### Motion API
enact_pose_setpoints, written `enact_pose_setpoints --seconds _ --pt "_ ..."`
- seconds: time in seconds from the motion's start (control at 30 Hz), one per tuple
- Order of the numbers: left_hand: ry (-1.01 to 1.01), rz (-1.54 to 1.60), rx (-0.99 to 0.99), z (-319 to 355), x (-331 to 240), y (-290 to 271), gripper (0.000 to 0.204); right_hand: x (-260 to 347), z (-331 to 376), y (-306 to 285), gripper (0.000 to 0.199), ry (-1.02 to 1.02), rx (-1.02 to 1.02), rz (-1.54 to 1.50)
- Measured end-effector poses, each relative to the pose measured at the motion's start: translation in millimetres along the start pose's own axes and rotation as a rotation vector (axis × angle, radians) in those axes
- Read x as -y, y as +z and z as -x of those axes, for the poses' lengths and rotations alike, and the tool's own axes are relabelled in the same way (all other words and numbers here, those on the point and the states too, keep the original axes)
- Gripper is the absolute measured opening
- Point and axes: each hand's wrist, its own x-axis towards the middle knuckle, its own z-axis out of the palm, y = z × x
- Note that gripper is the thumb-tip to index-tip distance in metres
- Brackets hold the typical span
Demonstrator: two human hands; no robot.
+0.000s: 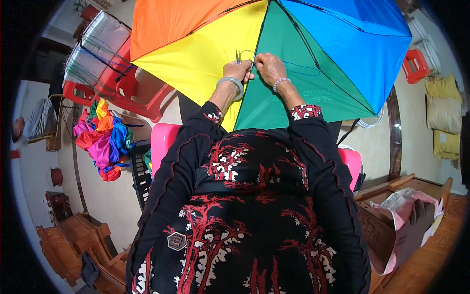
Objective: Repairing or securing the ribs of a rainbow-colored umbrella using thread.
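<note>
An open umbrella (230, 41) with orange, yellow, green and blue panels spreads before me, its dark ribs facing up. My left hand (237, 72) is closed at the rib along the yellow and green seam. Small pointed snips (238, 57) stick up from its fingers. Close beside it, my right hand (271, 69) pinches at the same rib, its fingertips together; what lies between them is too small to make out. From the right hand a loop of blue thread (306, 69) trails over the green panel.
Bundled colourful umbrella cloth (105, 139) is heaped at the left, near a black plastic crate (141, 171). Behind it are red stools (139, 98) with wrapped stacks. A red stool (416, 66) and yellow sacks (443, 117) stand at the right, a wooden bench (387, 188) nearer me.
</note>
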Motion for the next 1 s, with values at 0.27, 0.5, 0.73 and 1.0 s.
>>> enact_pose_setpoints --seconds 0.27,0.5,0.73,1.0 --pt "0.016 0.039 -0.123 -6.9 5.6 4.4 0.015 -3.7 -5.2 0.9 0.013 -0.044 -0.009 -0.027" --pt "0.019 0.147 -0.205 1.3 3.6 3.6 0.017 -3.2 1.9 0.2 0.011 -0.062 -0.044 -0.076" --pt "-0.021 0.141 -0.176 1.1 1.3 1.6 0.018 -6.9 -3.4 -1.7 0.011 0.029 -0.142 -0.235" --pt "0.008 0.130 -0.165 -1.6 1.5 -0.8 0.018 5.8 -1.8 -19.5 0.014 0.260 0.140 -0.483"
